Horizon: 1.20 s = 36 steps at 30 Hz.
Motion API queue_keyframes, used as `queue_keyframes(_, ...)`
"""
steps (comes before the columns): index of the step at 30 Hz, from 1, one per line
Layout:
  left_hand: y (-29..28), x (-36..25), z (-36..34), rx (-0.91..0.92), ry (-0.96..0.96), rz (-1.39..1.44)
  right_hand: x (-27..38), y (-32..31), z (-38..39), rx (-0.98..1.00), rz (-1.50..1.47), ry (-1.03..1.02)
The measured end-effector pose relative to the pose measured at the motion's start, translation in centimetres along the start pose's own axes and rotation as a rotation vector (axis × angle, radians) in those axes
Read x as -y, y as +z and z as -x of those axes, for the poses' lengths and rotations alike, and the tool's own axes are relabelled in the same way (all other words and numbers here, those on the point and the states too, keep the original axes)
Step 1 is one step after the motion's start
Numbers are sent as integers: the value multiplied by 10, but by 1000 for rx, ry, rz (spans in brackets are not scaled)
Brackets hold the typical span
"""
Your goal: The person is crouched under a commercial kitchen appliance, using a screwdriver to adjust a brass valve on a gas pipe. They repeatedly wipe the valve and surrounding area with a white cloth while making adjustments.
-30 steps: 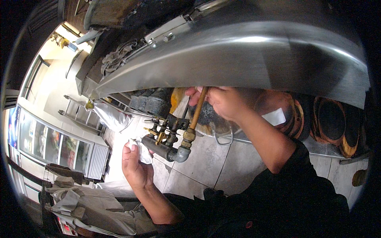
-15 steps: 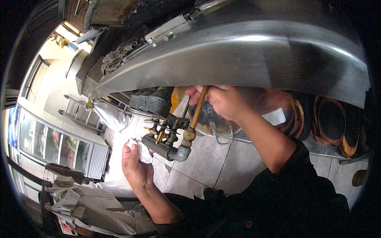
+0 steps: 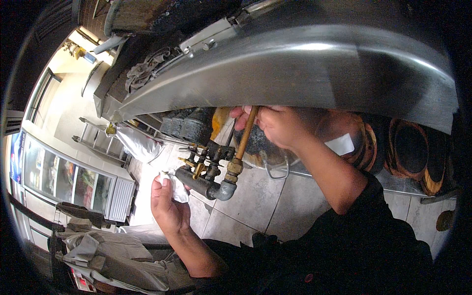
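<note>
My left hand [image 3: 167, 206] is closed on a crumpled white cloth [image 3: 179, 191] at the end of a dark gas manifold [image 3: 194, 183], which carries several valves with brass levers [image 3: 198, 169]. A brass pipe [image 3: 247, 137] rises from the manifold's grey elbow [image 3: 227, 191] and brass fitting [image 3: 234, 167] to under the curved steel edge [image 3: 295, 73] of an appliance. My right hand [image 3: 273, 125] is closed around the upper part of this pipe, just under that edge, which hides the pipe's top and some of my fingertips.
A large pot [image 3: 258, 150] and wooden-rimmed platters [image 3: 407, 147] sit under the appliance at right. Grey rags [image 3: 142, 71] lie above. At left are a ladder [image 3: 98, 135], a white bag [image 3: 135, 145], a glass-doored fridge [image 3: 59, 177] and draped cloths [image 3: 103, 250]. The tiled floor [image 3: 246, 211] shows below.
</note>
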<state>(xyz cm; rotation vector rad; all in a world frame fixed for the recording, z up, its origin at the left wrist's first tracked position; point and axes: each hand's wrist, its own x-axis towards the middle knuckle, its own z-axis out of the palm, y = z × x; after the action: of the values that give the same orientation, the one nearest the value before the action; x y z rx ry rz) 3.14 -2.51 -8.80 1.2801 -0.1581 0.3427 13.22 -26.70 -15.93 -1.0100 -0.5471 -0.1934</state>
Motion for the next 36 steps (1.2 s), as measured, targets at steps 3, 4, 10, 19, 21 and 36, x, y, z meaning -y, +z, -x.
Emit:
queue_keyframes(3,1,0,0,7,2,-6,3,0,0,6,-2,-3)
queue_keyframes(4,0,0,0,11,1,-2,2,0,0,-6,-16,6)
queue_keyframes(10,-2,1,-1,22,7,5,-3,-1,0,-24,-32,-8)
queue_keyframes(19,1,1,-1,15,14,9,-1,2,0,-37,-38,15)
queue_keyframes(21,2,0,-1,12,14,2,2,4,0,-28,-31,18)
queue_keyframes(36,2,0,1,26,20,-5,15,33,12,183,71,69)
